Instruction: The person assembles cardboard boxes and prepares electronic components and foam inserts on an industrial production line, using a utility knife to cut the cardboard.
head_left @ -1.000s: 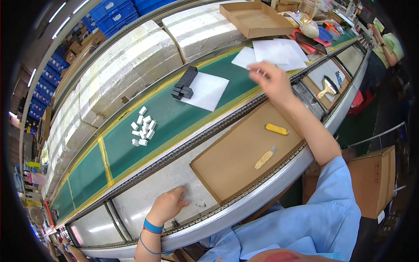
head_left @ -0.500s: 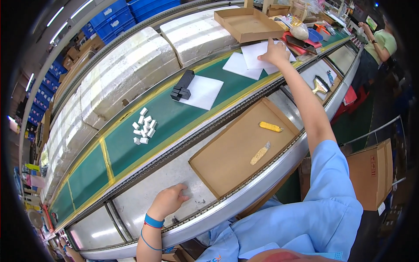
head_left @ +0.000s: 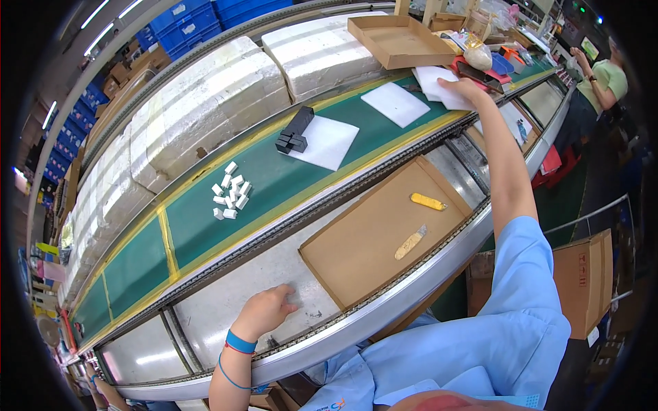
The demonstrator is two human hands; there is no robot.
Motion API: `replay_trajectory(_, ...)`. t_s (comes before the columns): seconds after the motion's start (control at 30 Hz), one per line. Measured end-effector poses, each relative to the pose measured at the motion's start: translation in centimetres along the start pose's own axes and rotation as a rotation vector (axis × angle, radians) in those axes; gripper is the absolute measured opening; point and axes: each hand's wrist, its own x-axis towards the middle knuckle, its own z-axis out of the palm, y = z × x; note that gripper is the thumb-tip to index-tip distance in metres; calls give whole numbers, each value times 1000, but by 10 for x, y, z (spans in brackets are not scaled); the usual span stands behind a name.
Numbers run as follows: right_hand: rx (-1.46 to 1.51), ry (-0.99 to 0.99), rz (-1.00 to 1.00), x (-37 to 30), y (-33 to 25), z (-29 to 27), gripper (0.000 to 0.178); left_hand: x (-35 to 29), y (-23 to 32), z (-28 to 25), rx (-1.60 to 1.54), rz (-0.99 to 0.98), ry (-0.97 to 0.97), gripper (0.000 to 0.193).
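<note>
At the far right of the green belt [head_left: 274, 179], my right hand [head_left: 462, 92] is closed on the edge of a white foam sheet [head_left: 436, 85], its fingertips partly hidden. Another foam sheet [head_left: 395, 105] lies flat just left of it. Farther left, black blocks [head_left: 296, 130] stand partly on a third white sheet [head_left: 332, 142]. My left hand [head_left: 264, 313] rests over the metal rail bed, fingers loosely apart and nothing in them. To its right sits a shallow cardboard tray [head_left: 363, 257] holding a yellow-handled cutter [head_left: 428, 201] and a worn, tape-wrapped blade tool [head_left: 410, 242].
Small white blocks [head_left: 232, 192] lie in a cluster on the belt. Large foam blocks [head_left: 205, 113] line its far side. An empty cardboard tray [head_left: 401, 42] sits at the back, beside a dark phone-like slab [head_left: 480, 77]. Another person [head_left: 603, 85] stands at far right.
My right hand has shifted right and slightly down, drawing a white sheet away from the one left on the belt. My left hand stays almost still. The view has tilted slightly.
</note>
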Motion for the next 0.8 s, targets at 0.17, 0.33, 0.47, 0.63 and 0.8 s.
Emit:
replay_trajectory(0.17,-440,192,31,6,-19,6,112,1,0,0,-22,-25,-13,30)
replay_trajectory(0.33,-447,310,-39,5,-17,-1,91,0,2,3,-3,-2,0,30)
replay_trajectory(0.47,282,-185,-8,-3,0,-38,55,0,-2,0,-2,4,5,30)
replay_trajectory(0.63,635,-350,26,-55,-14,-53,43,-4,-1,4,49,24,46,30)
replay_trajectory(0.8,-110,-204,-175,-35,-24,-3,61,0,5,1,-20,0,-65,31)
